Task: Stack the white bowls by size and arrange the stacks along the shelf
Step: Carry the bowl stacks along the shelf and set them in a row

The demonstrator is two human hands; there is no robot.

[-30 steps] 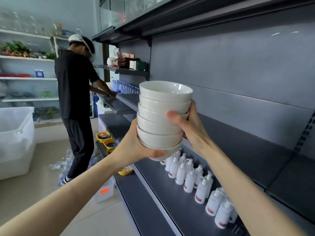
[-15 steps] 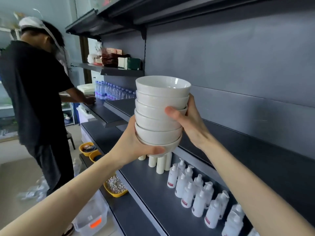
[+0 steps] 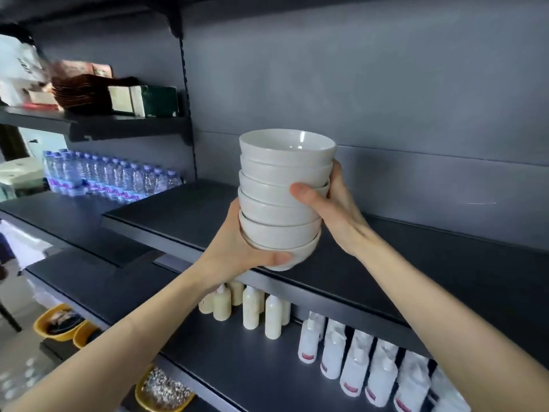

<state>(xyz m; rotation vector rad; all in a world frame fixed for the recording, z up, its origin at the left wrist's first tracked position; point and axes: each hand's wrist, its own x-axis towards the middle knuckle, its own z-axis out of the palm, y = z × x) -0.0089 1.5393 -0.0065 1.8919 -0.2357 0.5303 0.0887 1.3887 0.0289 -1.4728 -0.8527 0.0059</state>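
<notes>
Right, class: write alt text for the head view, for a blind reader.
The left hand and right hand hold a stack of white bowls at the front edge of a dark shelf; white bottles stand on the lower shelf.

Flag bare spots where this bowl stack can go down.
Middle shelf: bare from its left end, by the water bottles, rightward past the stack to the back wall. Lower shelf: crowded with white bottles along the back; front strip bare.

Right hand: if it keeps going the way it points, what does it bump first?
The right hand grips the stack of bowls, so those come first; behind them probably the grey wall, though depth is unclear.
</notes>
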